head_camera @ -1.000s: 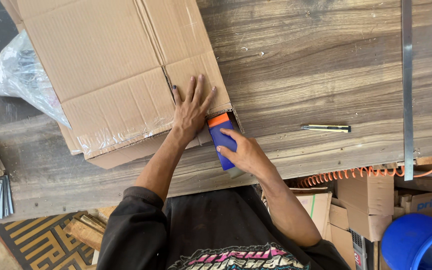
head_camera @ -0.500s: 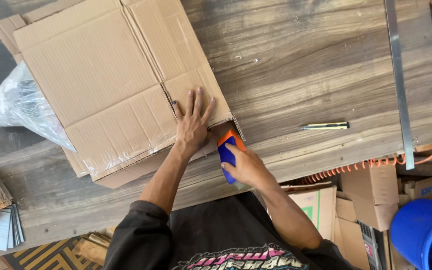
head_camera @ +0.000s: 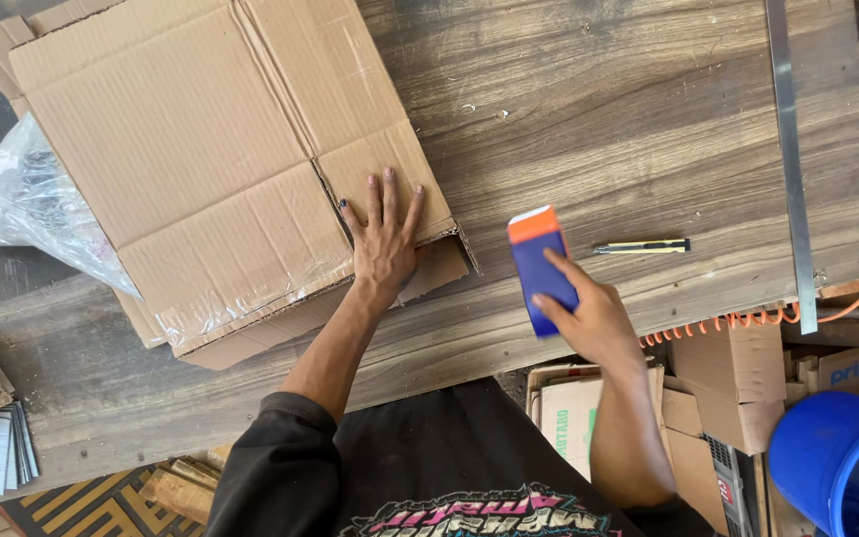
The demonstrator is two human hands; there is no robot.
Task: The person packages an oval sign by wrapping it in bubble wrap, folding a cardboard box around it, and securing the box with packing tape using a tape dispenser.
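Right hand [head_camera: 594, 316] is clamping the blue-and-orange block [head_camera: 541, 267], long axis pointing away, right of the flat-pressing left hand [head_camera: 385, 239] on the cardboard box [head_camera: 211, 179].

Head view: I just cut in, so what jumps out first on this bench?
A big flattened cardboard box covers the left half of the wooden table, with the left hand pressed flat on its lower right flap. The right hand grips a blue block with an orange end just right of the box, resting on the tabletop. A slim utility knife lies beyond it, and a long metal ruler runs down the right edge.
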